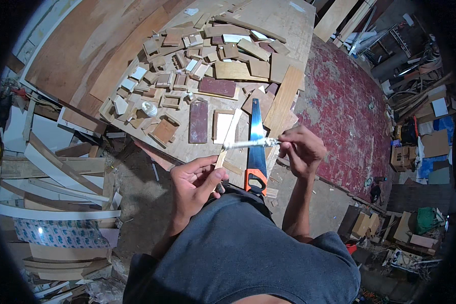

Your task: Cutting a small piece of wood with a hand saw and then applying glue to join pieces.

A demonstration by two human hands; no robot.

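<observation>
My left hand [196, 183] pinches the lower end of a narrow wood strip [221, 158] between thumb and fingers. The strip stands tilted away from me, and its far part looks pale or white. My right hand [305, 150] pinches the end of a thin stick [251, 144] coated in something white. Its far tip is at the strip, touching or very close; I cannot tell which. Under the stick lies a handsaw [256, 126] with a blue-grey blade and an orange-and-black handle, pointing away from me on the worktable [177, 139].
Small wooden frames and offcuts [177, 76] crowd the table, with dark red boards [198, 121] nearer me. A white rounded object [149, 108] stands at left. Large plywood sheets [81, 50] lean far left. Curved boards [61, 167] are stacked at left, and clutter [415, 152] lines the right.
</observation>
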